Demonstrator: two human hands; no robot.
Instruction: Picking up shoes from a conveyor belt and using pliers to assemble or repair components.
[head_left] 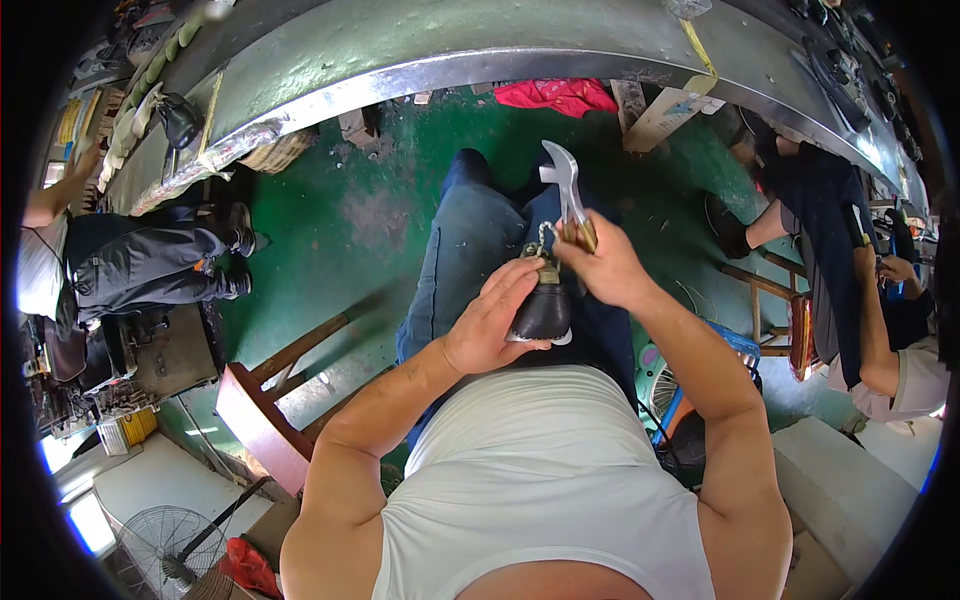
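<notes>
A black shoe (541, 315) with a pale sole edge rests on my lap, its rounded end toward my body. My left hand (497, 312) is wrapped round its left side, fingers over the top. In my right hand (603, 262) is a hammer (568, 188), its silver head pointing away from me. The fingertips of that hand are also beside a light twisted cord (547, 233) at the shoe's far end; I cannot tell whether they pinch it. The far part of the shoe is partly hidden by my hands.
A long metal workbench (420, 75) curves across the front. A red cloth (556, 96) lies beneath it on the green floor. Wooden stools stand at left and right. One person works at each side. A fan (172, 550) stands at the lower left.
</notes>
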